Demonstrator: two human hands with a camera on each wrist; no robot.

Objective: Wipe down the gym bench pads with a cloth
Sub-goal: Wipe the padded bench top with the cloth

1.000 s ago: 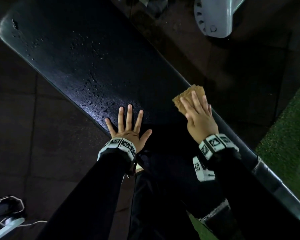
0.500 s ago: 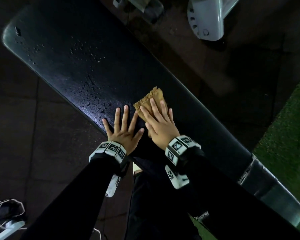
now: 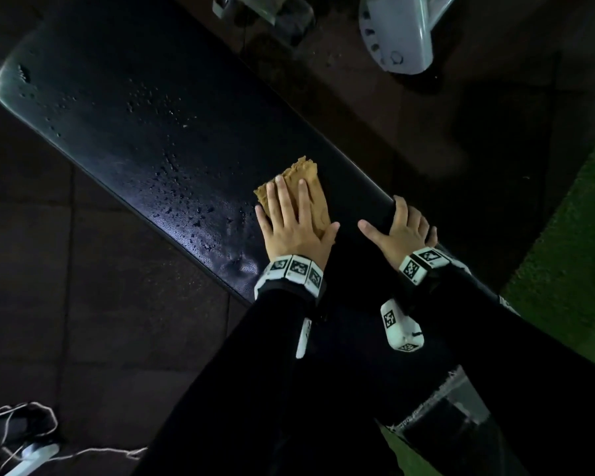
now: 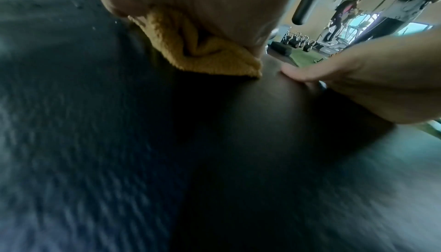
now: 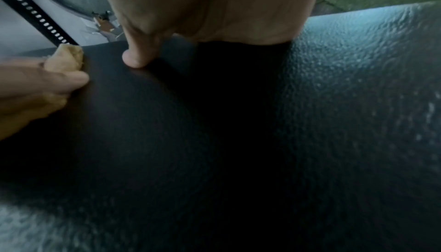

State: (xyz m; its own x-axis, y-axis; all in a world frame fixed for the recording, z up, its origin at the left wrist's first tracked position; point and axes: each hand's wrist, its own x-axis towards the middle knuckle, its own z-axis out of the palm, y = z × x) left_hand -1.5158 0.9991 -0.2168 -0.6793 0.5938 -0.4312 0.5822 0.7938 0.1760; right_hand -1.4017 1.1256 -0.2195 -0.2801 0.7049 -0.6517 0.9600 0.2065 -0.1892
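Note:
A long black bench pad (image 3: 134, 115) runs diagonally from upper left to lower right, with water droplets (image 3: 186, 194) on its left half. A folded tan cloth (image 3: 306, 173) lies on the pad, and my left hand (image 3: 289, 214) presses it flat with straight fingers. In the left wrist view the cloth (image 4: 203, 52) bunches under the palm. My right hand (image 3: 402, 228) sits just right of it, fingers curled over the pad's far edge, thumb on top. The right wrist view shows that thumb on the pad (image 5: 334, 86) and the cloth (image 5: 66, 56) at left.
A grey machine frame (image 3: 402, 32) stands beyond the bench. Green turf (image 3: 581, 235) lies to the right, dark rubber floor to the left. A shoe with white laces (image 3: 18, 431) is at the bottom left. Far off, a person (image 4: 343, 11) uses a treadmill near kettlebells (image 4: 298, 43).
The cloth passed from under my right hand to under my left hand near the pad's middle. My right hand moved right and took hold of the pad's far edge.

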